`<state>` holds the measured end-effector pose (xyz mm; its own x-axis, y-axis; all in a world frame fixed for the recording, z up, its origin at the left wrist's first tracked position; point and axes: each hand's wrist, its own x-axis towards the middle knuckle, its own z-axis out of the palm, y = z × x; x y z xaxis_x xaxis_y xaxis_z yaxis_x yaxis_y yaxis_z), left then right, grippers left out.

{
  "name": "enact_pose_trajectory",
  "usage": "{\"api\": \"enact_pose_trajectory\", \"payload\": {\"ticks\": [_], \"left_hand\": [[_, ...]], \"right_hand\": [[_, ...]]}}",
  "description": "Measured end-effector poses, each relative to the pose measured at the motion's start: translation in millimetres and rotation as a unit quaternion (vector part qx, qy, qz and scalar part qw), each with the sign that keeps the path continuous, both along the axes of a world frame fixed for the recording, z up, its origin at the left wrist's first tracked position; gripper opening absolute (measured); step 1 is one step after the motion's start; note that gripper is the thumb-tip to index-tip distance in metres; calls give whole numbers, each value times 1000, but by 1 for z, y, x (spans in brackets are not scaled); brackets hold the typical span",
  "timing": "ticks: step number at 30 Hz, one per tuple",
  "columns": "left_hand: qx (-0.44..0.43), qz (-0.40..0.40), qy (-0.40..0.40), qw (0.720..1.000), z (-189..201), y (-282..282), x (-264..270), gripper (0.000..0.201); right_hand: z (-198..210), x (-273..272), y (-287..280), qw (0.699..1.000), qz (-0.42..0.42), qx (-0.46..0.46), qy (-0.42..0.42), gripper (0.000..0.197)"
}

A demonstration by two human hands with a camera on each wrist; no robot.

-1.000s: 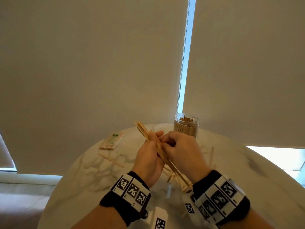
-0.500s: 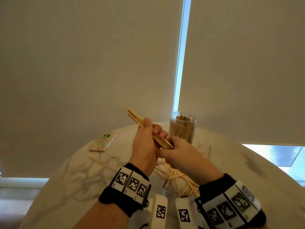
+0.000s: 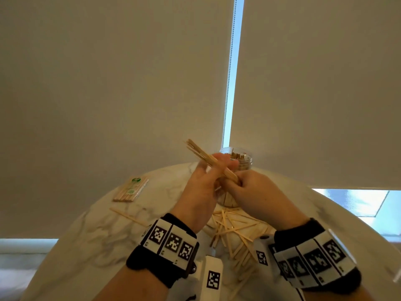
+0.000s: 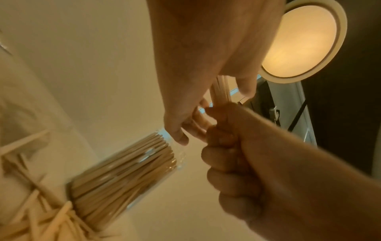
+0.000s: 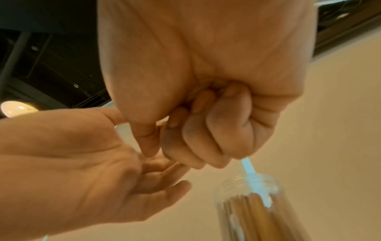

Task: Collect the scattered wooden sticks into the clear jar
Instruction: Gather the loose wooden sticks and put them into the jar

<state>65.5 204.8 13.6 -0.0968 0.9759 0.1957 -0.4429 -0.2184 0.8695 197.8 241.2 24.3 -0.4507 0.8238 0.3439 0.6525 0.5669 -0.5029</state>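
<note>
A bundle of wooden sticks [image 3: 204, 156] slants up to the left in front of the clear jar [image 3: 244, 158], which is packed with upright sticks. My left hand [image 3: 213, 168] holds the bundle at its middle, thumb [image 4: 245, 86] on one side and fingers on the other. My right hand [image 3: 236, 183] grips the bundle's near end in a fist [image 4: 226, 146]. Both hands hover above the table and hide the jar's lower part. Several loose sticks [image 3: 234, 231] lie crossed on the marble table [image 3: 86, 246] below my wrists.
A wrapped packet of sticks [image 3: 131, 190] lies at the table's far left, with a single stick [image 3: 130, 217] just in front of it. Closed roller blinds [image 3: 108, 83] hang right behind the round table. A lit ceiling lamp [image 4: 299, 40] shows in the left wrist view.
One second ago the bundle's near end stuck out below my right hand; now it ends inside the right fist. Both hands have lifted the bundle up in front of the jar.
</note>
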Motion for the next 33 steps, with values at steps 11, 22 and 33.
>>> {"api": "enact_pose_trajectory", "payload": {"ticks": [11,22,33], "left_hand": [[-1,107,29,994,16,-6,-4,54],[-30,153,357,921,-4,6,-18,44],[-25,283,245,927,-9,12,-29,46]], "right_hand": [[1,4,-4,989,-24,40,-137,23],[-4,7,1,989,-20,-16,-148,24],[5,9,0,996,6,63,-68,30]]}}
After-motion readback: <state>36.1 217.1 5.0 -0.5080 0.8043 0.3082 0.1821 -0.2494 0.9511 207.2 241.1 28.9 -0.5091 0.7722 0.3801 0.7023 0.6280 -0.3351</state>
